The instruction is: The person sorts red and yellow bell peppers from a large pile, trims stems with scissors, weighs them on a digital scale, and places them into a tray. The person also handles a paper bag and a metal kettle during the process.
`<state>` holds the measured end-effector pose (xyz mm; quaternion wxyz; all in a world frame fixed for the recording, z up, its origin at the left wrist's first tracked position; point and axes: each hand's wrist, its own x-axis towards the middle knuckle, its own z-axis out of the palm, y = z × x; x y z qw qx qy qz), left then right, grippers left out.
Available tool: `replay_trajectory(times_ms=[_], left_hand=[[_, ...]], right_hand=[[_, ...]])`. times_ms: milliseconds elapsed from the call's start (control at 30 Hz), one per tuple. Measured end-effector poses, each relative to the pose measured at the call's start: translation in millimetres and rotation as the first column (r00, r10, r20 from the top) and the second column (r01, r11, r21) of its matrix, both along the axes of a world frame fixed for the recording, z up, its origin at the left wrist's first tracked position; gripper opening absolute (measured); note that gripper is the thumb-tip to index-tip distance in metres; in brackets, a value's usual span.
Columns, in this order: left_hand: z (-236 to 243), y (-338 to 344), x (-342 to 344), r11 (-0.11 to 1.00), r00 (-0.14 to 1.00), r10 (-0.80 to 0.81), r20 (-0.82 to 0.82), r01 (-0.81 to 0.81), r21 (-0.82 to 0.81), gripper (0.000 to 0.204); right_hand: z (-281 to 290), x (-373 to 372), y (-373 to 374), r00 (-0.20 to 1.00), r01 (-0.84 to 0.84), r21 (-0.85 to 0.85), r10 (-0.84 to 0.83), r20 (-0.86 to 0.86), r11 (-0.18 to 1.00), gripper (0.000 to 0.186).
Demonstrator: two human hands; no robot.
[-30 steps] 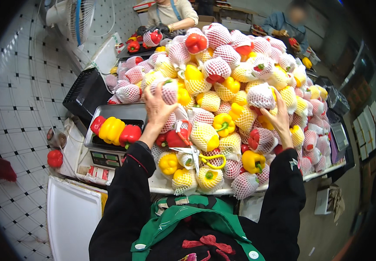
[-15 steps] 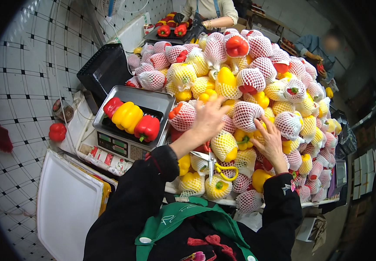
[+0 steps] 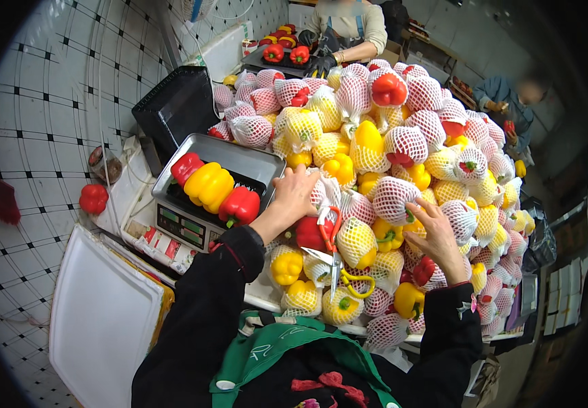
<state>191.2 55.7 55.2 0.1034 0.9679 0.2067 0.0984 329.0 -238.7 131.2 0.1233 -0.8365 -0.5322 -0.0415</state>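
My left hand [image 3: 297,194] has its fingers curved over a white-netted pepper [image 3: 322,192] at the pile's left edge, beside the scale. My right hand [image 3: 430,228], fingers apart, touches the side of a pink-and-white netted pepper [image 3: 394,198]. Between my hands, orange-and-yellow handled scissors [image 3: 349,285] lie across the peppers, near a bare red pepper [image 3: 309,233]. The steel pan of the digital scale [image 3: 213,145] bears a red, a yellow and another red pepper in a row [image 3: 209,187]. Many netted yellow and red peppers [image 3: 368,146] are heaped around my hands.
A black crate [image 3: 168,102] stands behind the scale, a white lid [image 3: 103,306] at lower left. A loose red pepper [image 3: 93,198] lies farther left. A gloved co-worker [image 3: 358,30] is beyond the pile, another person [image 3: 494,92] at back right. A purple container [image 3: 526,296] is on the right.
Since half a second ago, my left hand has moved left toward the scale. My right hand stays at the same netted pepper. The view has shifted slightly since one second ago.
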Motion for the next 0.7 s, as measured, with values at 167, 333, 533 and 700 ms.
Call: replay_trajectory(times_ms=[167, 333, 533, 700], left_hand=[[62.4, 16.9, 0.0, 0.997, 0.993, -0.060, 0.105, 0.054, 0.062, 0.062], [82.7, 125.6, 51.8, 0.996, 0.946, -0.062, 0.319, 0.078, -0.039, 0.076], [57.0, 239.2, 72.8, 0.992, 0.925, 0.002, 0.379, 0.046, -0.118, 0.069], [18.5, 205.0, 58.5, 0.973, 0.899, -0.171, 0.404, 0.088, 0.215, 0.062]], right_hand=[[-17.6, 19.5, 8.0, 0.993, 0.006, 0.200, 0.018, -0.117, 0.980, 0.045], [-36.0, 27.4, 4.4, 0.997, 0.055, 0.257, -0.038, -0.074, 0.965, 0.036], [-46.8, 30.3, 4.4, 0.959, 0.154, 0.287, -0.073, -0.274, 0.946, 0.036], [-45.2, 26.6, 10.8, 0.928, 0.247, 0.293, -0.139, -0.347, 0.924, 0.035]])
